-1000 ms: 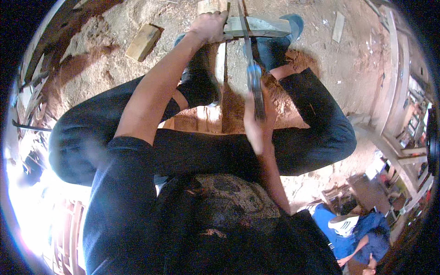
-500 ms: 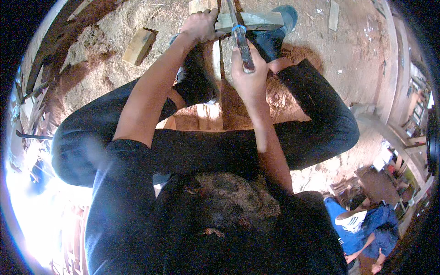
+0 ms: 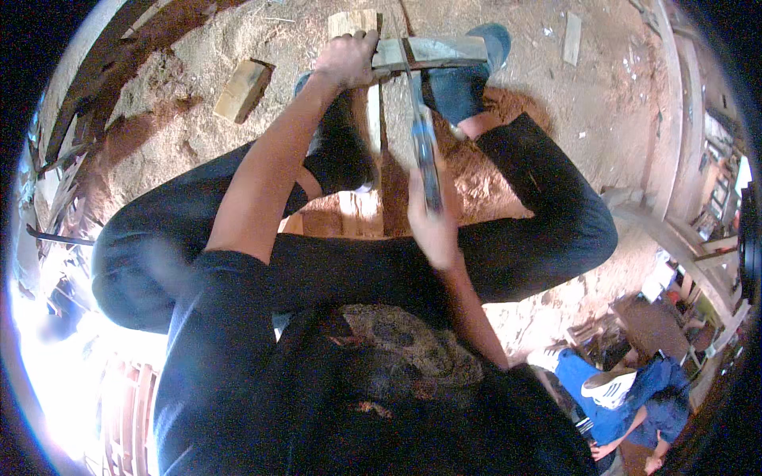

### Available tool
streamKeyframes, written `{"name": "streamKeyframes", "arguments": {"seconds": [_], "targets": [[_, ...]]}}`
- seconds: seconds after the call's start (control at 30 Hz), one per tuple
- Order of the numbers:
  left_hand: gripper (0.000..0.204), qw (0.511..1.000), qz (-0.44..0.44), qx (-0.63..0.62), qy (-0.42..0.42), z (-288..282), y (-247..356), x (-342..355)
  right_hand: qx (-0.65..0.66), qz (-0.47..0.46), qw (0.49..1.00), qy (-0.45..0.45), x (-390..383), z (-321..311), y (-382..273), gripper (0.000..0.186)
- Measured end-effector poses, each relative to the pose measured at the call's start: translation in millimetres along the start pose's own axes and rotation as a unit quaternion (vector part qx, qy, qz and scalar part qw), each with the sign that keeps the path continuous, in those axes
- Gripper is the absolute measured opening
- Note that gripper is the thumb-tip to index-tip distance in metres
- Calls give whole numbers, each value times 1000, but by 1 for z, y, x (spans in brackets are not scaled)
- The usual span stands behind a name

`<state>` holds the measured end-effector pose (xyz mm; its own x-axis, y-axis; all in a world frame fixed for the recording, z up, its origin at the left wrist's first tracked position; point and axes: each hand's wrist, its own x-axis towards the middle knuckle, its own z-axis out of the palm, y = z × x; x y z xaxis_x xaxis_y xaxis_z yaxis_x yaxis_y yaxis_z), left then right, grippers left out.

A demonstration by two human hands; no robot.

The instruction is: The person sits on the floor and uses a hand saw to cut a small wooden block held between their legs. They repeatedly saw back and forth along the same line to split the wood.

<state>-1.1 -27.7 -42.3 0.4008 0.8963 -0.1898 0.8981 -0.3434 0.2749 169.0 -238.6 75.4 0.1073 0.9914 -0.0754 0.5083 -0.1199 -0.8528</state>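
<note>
My right hand (image 3: 436,226) is wrapped round the blue and dark handle of a handsaw (image 3: 426,155). Its thin blade runs away from me and crosses a short piece of wood (image 3: 452,51), which lies crosswise between my feet. Closed over the left end of that wood is my left hand (image 3: 347,59), with the fingers bent over it. The wood's right part meets my right foot (image 3: 456,95) in a dark shoe or sock. Whether the blade has cut into the wood is too blurred to tell.
Beyond my left hand is a pale wood block (image 3: 353,21). Another block (image 3: 242,91) lies on the dirt floor to the left, and a thin strip (image 3: 571,38) at the far right. Someone in blue clothing (image 3: 627,397) sits at the lower right. Planks line both sides.
My right hand has drawn the saw back toward my body, so the handle is now well short of the wood. My left hand keeps its place on the wood.
</note>
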Motion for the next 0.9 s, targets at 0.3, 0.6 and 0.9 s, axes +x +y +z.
{"name": "streamKeyframes", "arguments": {"seconds": [0.3,0.6,0.9], "targets": [[71,998,9,-3,-67,-1,-6,4,-10,13,1000,-4,50,16,-10,25],[81,995,-5,14,-104,-12,-2,18,17,37,999,19,72,18,-3,28],[83,995,2,11,-100,-14,-11,18,-7,48,999,-11,7,-25,-19,28]]}}
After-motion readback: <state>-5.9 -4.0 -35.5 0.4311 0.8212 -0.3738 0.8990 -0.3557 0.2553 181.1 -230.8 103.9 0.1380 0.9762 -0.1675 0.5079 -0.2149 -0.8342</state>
